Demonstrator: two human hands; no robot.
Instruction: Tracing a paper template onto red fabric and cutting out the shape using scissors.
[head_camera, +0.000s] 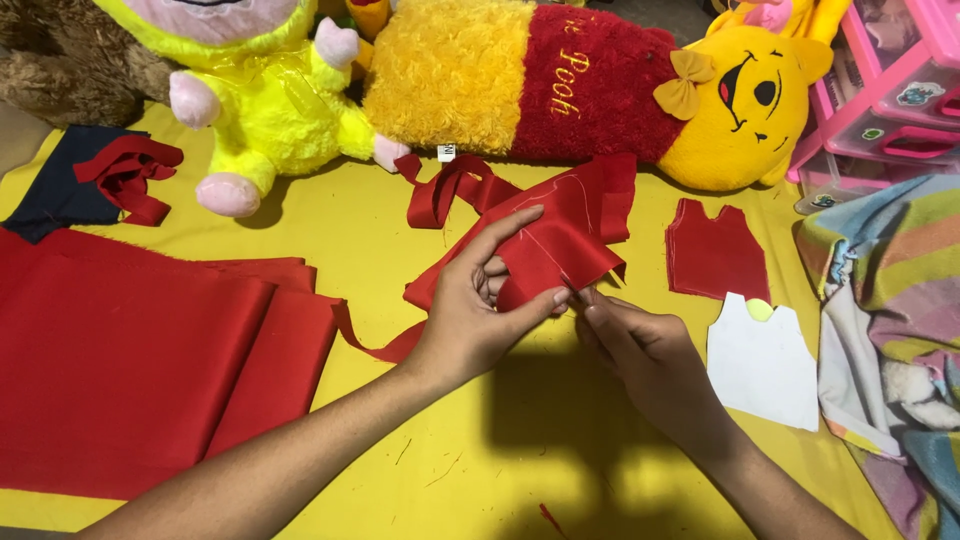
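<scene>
A folded red fabric piece (550, 245) with pale chalk lines sits pinched in the left hand (480, 310); the right hand (640, 350) grips its lower edge, just beside the left thumb.

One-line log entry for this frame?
left hand: holds red fabric piece | right hand: pinches its lower edge | surface: yellow cloth | nearby: white pattern
</scene>
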